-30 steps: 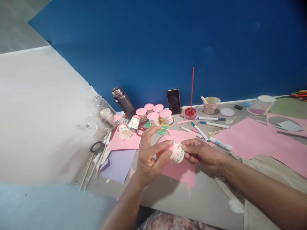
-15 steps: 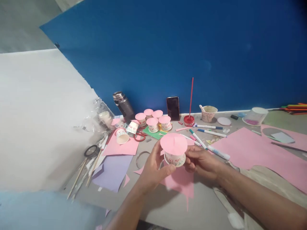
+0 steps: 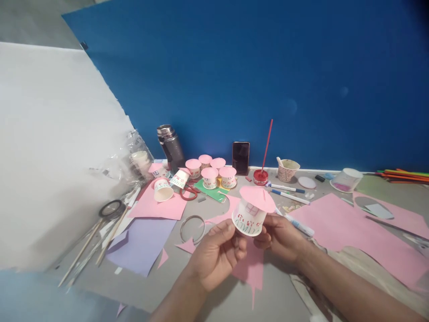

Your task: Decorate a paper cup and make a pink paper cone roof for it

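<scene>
"Two hands on one cup?"

"Yes. The left hand (image 3: 217, 257) curls its fingers against the lower left of an upside-down white paper cup (image 3: 248, 220) with red marks and green strokes. The right hand (image 3: 284, 241) grips its rim from the other side."

"Where is it?"

"Held over a cut pink paper sheet (image 3: 250, 270), with a flat pink paper disc (image 3: 256, 197) tilted on top."

"What's changed?"

"A second ago it was tipped over between the hands; now it's nearly upright, and a drawn purple window (image 3: 252, 209) faces the wearer. The left hand sits lower on it too. I'd call this turning the cup in hand; the disc seems to stay seated throughout."

"And further out?"

"A thin silver-coloured ring (image 3: 181, 229) lies on the grey table (image 3: 161, 286). Beyond are red-handled scissors (image 3: 195, 192), near five decorated white cups (image 3: 210, 180) topped with pink discs. Behind those, a dark grey metal flask (image 3: 172, 152) leans and a black phone (image 3: 241, 157) stands against a blue panel (image 3: 217, 80)."
</scene>
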